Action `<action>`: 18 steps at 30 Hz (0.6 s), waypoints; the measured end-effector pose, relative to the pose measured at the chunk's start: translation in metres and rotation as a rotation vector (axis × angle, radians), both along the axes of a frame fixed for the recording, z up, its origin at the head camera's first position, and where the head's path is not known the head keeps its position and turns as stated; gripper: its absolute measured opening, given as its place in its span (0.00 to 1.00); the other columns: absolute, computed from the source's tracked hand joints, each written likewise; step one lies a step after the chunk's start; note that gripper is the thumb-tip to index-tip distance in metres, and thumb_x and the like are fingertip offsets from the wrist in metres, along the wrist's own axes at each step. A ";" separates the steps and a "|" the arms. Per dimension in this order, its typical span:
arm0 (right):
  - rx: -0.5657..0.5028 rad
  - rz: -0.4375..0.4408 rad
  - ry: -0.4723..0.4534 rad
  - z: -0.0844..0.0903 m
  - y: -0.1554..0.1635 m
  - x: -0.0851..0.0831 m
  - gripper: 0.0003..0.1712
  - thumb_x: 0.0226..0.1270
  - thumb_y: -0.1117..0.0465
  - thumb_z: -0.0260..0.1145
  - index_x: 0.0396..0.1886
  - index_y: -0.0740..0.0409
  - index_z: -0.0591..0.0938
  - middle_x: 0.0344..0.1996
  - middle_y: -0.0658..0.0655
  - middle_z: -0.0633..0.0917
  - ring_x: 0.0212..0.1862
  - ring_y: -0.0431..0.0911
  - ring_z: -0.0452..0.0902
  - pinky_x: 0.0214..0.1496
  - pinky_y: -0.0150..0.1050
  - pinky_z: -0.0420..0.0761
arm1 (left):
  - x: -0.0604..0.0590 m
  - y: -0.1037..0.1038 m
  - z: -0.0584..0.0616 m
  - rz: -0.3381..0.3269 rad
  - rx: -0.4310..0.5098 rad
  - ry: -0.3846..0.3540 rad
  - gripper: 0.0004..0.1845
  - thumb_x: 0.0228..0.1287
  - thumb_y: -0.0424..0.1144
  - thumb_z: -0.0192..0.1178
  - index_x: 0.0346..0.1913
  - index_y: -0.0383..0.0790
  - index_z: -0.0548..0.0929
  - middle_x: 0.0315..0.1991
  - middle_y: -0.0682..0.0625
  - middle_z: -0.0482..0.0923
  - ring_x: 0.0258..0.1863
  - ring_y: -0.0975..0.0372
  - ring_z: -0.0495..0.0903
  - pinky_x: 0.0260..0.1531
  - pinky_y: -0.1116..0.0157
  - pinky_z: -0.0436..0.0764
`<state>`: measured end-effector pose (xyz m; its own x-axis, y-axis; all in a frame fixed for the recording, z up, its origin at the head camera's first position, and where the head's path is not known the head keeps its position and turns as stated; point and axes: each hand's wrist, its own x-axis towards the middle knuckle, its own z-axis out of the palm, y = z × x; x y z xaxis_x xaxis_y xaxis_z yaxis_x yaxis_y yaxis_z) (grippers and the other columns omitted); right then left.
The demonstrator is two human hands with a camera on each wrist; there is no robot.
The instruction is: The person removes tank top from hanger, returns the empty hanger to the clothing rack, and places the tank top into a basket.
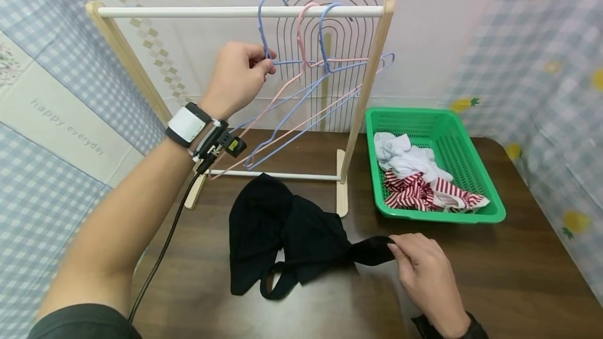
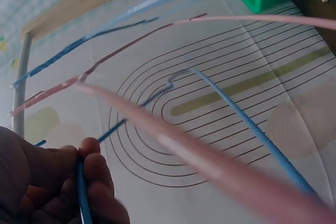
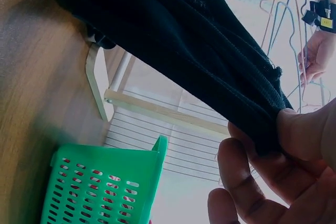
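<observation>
My left hand [image 1: 242,75] pinches a blue hanger [image 1: 260,22] just below its hook, up at the rack's white bar [image 1: 188,12]. In the left wrist view, the blue wire of that hanger [image 2: 82,192] passes between thumb and fingers. A pink hanger [image 1: 300,30] and another blue hanger [image 1: 322,35] hang to its right. On the table lies a black garment [image 1: 254,218] with a strap loop. My right hand [image 1: 426,271] pinches one end of it between thumb and fingers, stretching that end rightward; the right wrist view shows the pinched cloth [image 3: 226,77] close up.
A green basket [image 1: 492,198] stands at the back right, holding white cloth [image 1: 414,161] and red-and-white striped cloth [image 1: 410,192]. The rack's wooden post [image 1: 367,88] rises between the hangers and the basket. A black cable [image 1: 165,247] runs along the left arm.
</observation>
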<state>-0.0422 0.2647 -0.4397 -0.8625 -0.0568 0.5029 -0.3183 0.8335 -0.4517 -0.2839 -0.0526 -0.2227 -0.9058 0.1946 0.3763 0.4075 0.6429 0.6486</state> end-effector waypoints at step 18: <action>0.007 0.024 -0.030 -0.005 -0.007 -0.003 0.11 0.60 0.71 0.75 0.41 0.56 0.91 0.34 0.50 0.90 0.38 0.42 0.82 0.45 0.34 0.73 | 0.008 0.006 -0.007 -0.015 -0.077 0.005 0.14 0.78 0.37 0.55 0.45 0.38 0.92 0.38 0.47 0.91 0.20 0.68 0.64 0.22 0.71 0.59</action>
<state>-0.0448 0.2576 -0.4450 -0.8754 -0.0809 0.4766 -0.3244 0.8293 -0.4550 -0.2760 -0.0466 -0.2300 -0.9007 0.2370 0.3641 0.4208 0.6847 0.5951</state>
